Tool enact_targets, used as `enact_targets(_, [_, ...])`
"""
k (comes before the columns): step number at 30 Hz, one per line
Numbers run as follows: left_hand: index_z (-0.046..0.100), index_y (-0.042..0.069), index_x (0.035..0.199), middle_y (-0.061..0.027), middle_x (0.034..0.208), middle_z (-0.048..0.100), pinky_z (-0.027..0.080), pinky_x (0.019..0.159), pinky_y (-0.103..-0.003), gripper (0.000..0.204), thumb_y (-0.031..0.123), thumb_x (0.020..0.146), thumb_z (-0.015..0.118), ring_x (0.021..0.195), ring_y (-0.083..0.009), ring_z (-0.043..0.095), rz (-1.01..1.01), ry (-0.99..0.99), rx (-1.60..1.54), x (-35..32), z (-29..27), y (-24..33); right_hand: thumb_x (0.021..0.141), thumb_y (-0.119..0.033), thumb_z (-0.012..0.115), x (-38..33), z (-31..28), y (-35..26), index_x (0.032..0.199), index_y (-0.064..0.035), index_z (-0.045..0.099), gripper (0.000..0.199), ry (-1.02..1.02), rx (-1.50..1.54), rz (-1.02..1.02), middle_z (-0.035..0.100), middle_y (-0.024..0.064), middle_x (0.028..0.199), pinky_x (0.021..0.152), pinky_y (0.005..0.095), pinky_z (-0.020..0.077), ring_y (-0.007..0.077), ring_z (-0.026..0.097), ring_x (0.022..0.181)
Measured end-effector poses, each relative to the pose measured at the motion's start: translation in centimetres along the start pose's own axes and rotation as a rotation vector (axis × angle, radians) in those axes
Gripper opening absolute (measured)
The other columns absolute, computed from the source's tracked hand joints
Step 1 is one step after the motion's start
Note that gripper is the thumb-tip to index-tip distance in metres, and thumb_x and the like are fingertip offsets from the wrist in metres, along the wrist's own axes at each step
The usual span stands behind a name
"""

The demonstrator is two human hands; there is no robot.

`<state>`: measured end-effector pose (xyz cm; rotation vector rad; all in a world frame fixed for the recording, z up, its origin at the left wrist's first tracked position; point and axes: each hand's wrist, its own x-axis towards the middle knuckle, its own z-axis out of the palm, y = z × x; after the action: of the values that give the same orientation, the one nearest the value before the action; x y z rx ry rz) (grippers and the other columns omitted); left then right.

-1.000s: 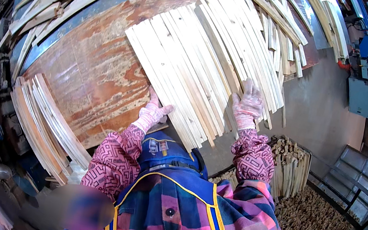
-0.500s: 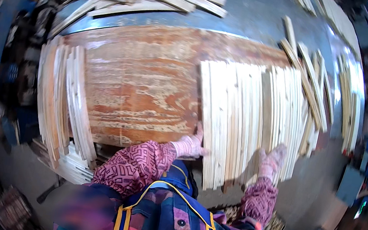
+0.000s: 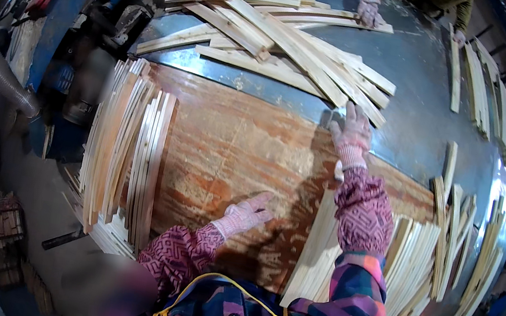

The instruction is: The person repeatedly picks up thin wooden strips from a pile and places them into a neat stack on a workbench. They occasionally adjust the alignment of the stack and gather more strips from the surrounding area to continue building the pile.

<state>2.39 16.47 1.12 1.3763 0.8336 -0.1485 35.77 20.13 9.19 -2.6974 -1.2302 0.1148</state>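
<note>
My right hand (image 3: 352, 133), in a light knitted glove, stretches forward to the far edge of the plywood board (image 3: 230, 134). Its fingers are extended at the near ends of a loose pile of wooden strips (image 3: 286, 40); contact is hard to make out. My left hand (image 3: 248, 213), gloved alike, hovers over or rests on the board with fingers apart and nothing in it. Right of it, a row of wooden strips (image 3: 313, 255) lies side by side, partly covered by my right arm. A bundle of upright-lying strips (image 3: 110, 141) lines the board's left end.
Across the metal table (image 3: 421, 72), a co-worker's gloved hand (image 3: 371, 10) touches a strip, and their other hand (image 3: 459, 37) is by another strip (image 3: 457, 71). More strips (image 3: 454, 218) lie at the right. A machine with a hose (image 3: 4, 66) stands at the left.
My right hand has left the strip row and reached forward to the far pile. My left hand has moved off the row's edge onto the board. The view has shifted, bringing the co-worker in.
</note>
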Motion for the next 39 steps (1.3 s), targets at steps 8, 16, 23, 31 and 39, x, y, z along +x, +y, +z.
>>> enact_targets(8, [0.036, 0.004, 0.145, -0.0105, 0.106, 0.064, 0.055, 0.081, -0.031, 0.068, 0.029, 0.091, 0.067, 0.09, -0.0199, 0.063, 0.07, 0.122, -0.556, 8.4, -6.2, 8.7, 0.086, -0.026, 0.07, 6.3, 2.5, -1.7, 0.137, -0.0121, 0.053, 0.055, -0.606, 0.465, -0.095, 0.066, 0.0204, 0.116, 0.097, 0.0413, 0.0491, 0.028, 0.062, 0.112])
enact_targets(16, [0.05, 0.003, 0.125, -0.0132, 0.101, 0.065, 0.061, 0.075, -0.039, 0.041, 0.013, 0.089, 0.066, 0.088, -0.0252, 0.066, 0.067, 0.203, -1.091, 10.8, -4.7, 16.6, 0.078, -0.035, 0.069, 8.5, 0.7, 4.6, 0.146, -0.0211, 0.038, 0.076, -0.028, -0.171, 0.102, 0.052, 0.0159, 0.136, 0.103, 0.0413, 0.0429, 0.0326, 0.05, 0.126])
enact_targets(23, [0.048, 0.003, 0.133, -0.0098, 0.099, 0.065, 0.059, 0.07, -0.029, 0.053, 0.005, 0.084, 0.068, 0.082, -0.0182, 0.066, 0.27, 0.407, -0.758, 2.3, -6.4, 8.5, 0.084, -0.029, 0.065, 4.7, -1.8, 4.9, 0.136, -0.0164, 0.049, 0.056, -0.337, 0.196, 0.023, 0.066, 0.0108, 0.108, 0.09, 0.0388, 0.0523, 0.0295, 0.063, 0.105])
enact_targets(31, [0.053, 0.011, 0.133, -0.0124, 0.112, 0.056, 0.05, 0.086, -0.039, 0.058, 0.011, 0.078, 0.071, 0.097, -0.0295, 0.06, -0.08, 0.91, 0.186, -11.3, -5.7, -7.4, 0.084, -0.027, 0.058, -13.5, -1.9, 1.1, 0.13, 0.0099, 0.045, 0.061, -0.841, 2.183, 0.502, 0.065, 0.0148, 0.091, 0.06, 0.0339, 0.0599, 0.0225, 0.067, 0.072])
enact_targets(39, [0.035, 0.012, 0.145, -0.0218, 0.13, 0.051, 0.039, 0.102, -0.045, 0.075, 0.026, 0.079, 0.067, 0.12, -0.0395, 0.048, 0.008, 1.012, 0.673, -16.1, -4.3, -6.3, 0.093, -0.016, 0.06, -24.9, -2.8, -7.3, 0.127, 0.0013, 0.054, 0.039, -0.707, 1.698, 0.399, 0.063, 0.0081, 0.112, 0.088, 0.0357, 0.0497, 0.0183, 0.06, 0.102])
